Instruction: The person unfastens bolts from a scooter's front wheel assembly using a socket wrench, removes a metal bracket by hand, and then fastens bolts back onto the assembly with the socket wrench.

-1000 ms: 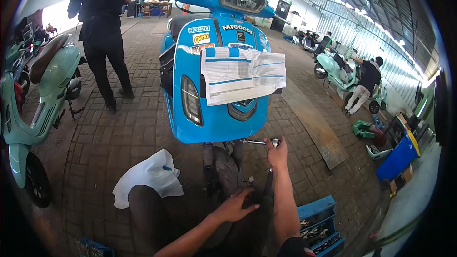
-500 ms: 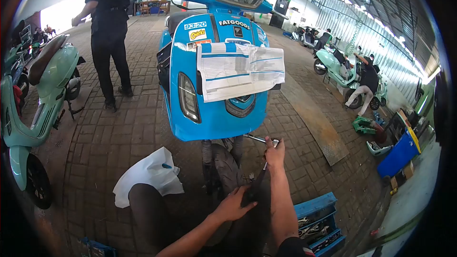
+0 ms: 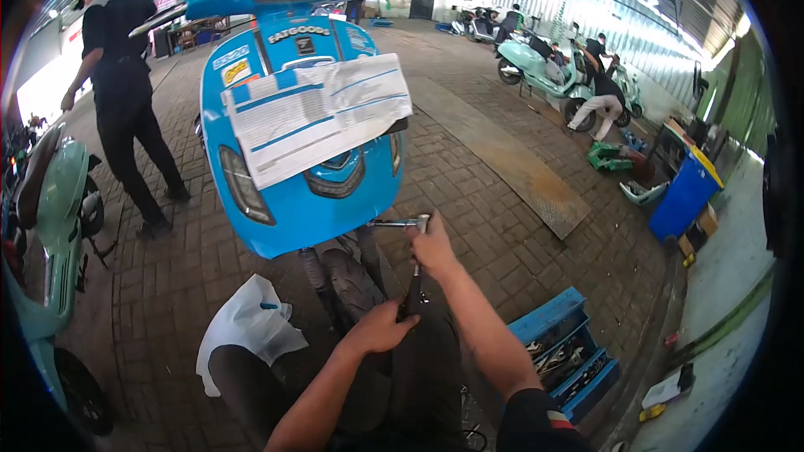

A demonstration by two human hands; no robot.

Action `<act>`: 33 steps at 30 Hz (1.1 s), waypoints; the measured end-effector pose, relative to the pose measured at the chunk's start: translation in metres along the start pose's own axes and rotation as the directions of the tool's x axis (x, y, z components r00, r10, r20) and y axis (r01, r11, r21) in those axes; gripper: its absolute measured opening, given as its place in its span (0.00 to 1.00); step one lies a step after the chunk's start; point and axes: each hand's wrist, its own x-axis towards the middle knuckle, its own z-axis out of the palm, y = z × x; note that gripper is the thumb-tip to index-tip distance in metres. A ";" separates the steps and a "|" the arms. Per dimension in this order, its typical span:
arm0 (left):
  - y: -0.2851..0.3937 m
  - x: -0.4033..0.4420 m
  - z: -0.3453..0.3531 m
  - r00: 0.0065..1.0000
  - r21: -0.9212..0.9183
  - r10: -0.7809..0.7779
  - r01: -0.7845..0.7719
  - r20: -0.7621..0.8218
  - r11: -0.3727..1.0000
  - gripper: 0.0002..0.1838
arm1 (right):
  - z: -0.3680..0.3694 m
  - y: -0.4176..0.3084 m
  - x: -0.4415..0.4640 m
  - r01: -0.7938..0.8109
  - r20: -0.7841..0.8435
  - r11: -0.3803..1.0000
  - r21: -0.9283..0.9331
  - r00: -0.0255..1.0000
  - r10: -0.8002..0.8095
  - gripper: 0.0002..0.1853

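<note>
The blue scooter (image 3: 335,222) stands in front of me, its front wheel (image 3: 352,285) between two dark fork legs. My right hand (image 3: 433,244) is closed around a ratchet wrench (image 3: 414,291) near its head. From that head, a shiny extension bar (image 3: 392,223) runs left under the lower edge of the front panel; its far end is hidden. Lower down, my left hand (image 3: 381,328) is closed at the dark handle's end. Printed papers (image 3: 310,117) hang over the scooter's front panel.
A blue toolbox (image 3: 548,318) with wrenches lies open at my right. White sheeting (image 3: 251,322) is beside my left knee. A person (image 3: 126,84) stands at left near a mint scooter (image 3: 63,226). Further right are a metal plate (image 3: 502,159) and a blue bin (image 3: 682,197).
My view has swung right, so the scooter sits further left. The left hand's fingers have closed more at the wrench handle's end. The right hand keeps its grip near the head.
</note>
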 end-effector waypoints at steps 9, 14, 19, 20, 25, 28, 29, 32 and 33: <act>0.019 0.000 0.008 0.996 -0.217 -0.018 -0.002 -0.089 0.976 0.21 | 0.023 0.007 -0.003 0.330 -0.071 0.939 -0.100 0.939 -0.337 0.22; 0.050 -0.016 -0.018 0.996 -0.460 -0.070 0.036 -0.056 0.887 0.19 | 0.004 0.002 0.006 -0.101 0.084 0.921 0.375 0.994 0.074 0.19; 0.037 -0.010 -0.032 0.999 -0.322 -0.032 0.041 0.032 0.946 0.19 | 0.007 0.020 0.002 -0.009 0.057 0.922 0.387 0.998 -0.014 0.21; 0.024 -0.006 -0.030 0.996 -0.291 0.035 -0.011 0.078 0.957 0.18 | 0.011 0.024 0.001 -0.009 0.062 0.920 0.392 0.998 -0.017 0.21; 0.045 -0.003 -0.007 0.966 -0.590 -0.260 0.218 0.014 0.778 0.12 | 0.010 0.011 -0.007 0.010 -0.010 0.964 0.267 1.000 -0.007 0.21; 0.041 0.006 0.007 0.945 -0.554 -0.323 0.244 -0.049 0.796 0.10 | 0.006 0.006 -0.002 -0.124 0.041 0.861 0.494 0.992 0.119 0.20; 0.038 0.010 0.008 0.938 -0.533 -0.340 0.252 -0.072 0.808 0.10 | 0.007 0.006 0.002 -0.111 0.045 0.857 0.503 0.994 0.102 0.20; 0.040 0.011 0.012 0.903 -0.511 -0.401 0.274 -0.154 0.815 0.11 | 0.011 0.017 0.006 -0.183 0.072 0.738 0.649 0.981 0.180 0.22; 0.040 0.013 0.013 0.892 -0.511 -0.426 0.297 -0.154 0.807 0.15 | 0.009 0.019 0.003 -0.211 0.111 0.716 0.666 0.976 0.185 0.21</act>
